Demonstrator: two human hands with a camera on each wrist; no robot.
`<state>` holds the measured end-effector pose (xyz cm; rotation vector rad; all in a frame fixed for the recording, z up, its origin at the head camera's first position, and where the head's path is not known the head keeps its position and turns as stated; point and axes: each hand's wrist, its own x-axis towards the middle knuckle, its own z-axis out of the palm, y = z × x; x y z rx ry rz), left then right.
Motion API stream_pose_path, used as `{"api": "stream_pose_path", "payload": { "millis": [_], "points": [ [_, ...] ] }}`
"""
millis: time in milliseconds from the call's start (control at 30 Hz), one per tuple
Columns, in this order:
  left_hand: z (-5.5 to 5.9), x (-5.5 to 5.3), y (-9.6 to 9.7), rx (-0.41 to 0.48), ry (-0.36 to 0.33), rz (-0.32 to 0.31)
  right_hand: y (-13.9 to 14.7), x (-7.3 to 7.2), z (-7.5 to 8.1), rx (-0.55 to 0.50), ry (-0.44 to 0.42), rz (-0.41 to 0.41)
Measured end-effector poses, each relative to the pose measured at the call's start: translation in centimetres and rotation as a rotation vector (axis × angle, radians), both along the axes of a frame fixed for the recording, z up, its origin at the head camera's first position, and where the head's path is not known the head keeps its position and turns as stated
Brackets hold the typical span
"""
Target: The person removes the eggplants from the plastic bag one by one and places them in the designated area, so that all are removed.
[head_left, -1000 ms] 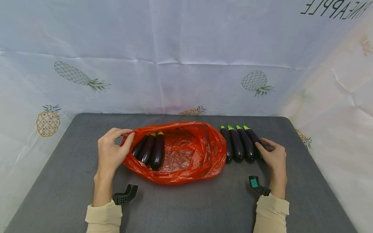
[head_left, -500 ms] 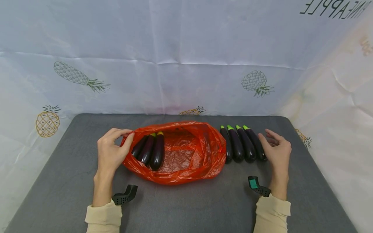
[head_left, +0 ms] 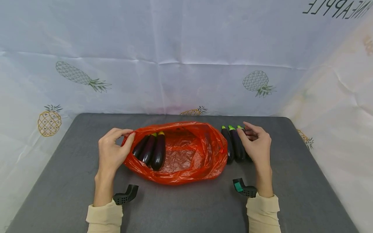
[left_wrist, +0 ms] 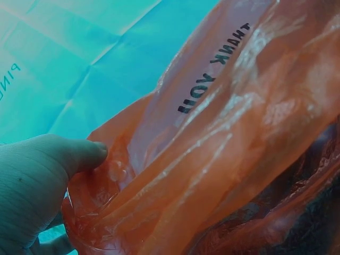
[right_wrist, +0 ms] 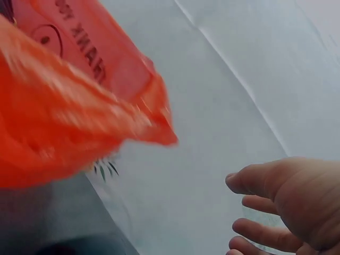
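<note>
A red plastic bag [head_left: 175, 178] lies with its mouth spread wide on the grey table. My left hand [head_left: 112, 149] pinches its left rim between thumb and fingers; the left wrist view shows the thumb on the crinkled plastic. Inside the bag, at its left side, lie three dark purple eggplants [head_left: 158, 152]. More eggplants [head_left: 237, 145] with green tips stand in a row just right of the bag. Over the right end of that row is my right hand [head_left: 257, 144], hiding part of it. Its fingers are loosely bent and hold nothing, as the right wrist view [right_wrist: 287, 207] also shows.
The table [head_left: 186, 210] ends at the back against a white cloth [head_left: 186, 87] with pineapple prints. Each wrist carries a black camera mount [head_left: 126, 194], close above the tabletop.
My right hand has let go of the rightmost eggplant, drawn off to its right, then moved left over the row. The left hand keeps its hold on the bag.
</note>
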<state>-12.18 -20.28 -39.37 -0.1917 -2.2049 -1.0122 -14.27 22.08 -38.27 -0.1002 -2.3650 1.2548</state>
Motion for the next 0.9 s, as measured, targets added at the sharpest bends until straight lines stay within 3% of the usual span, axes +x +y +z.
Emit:
{"api": "stream_pose_path", "payload": {
  "millis": [333, 900],
  "points": [
    [0.0, 0.0, 0.1, -0.010, -0.001, 0.000, -3.4, 0.2, 1.1, -0.067, 0.076, 0.114],
    [0.1, 0.0, 0.2, -0.014, 0.006, -0.006, -9.4, 1.7, 3.1, -0.156, 0.103, 0.300]
  ]
}}
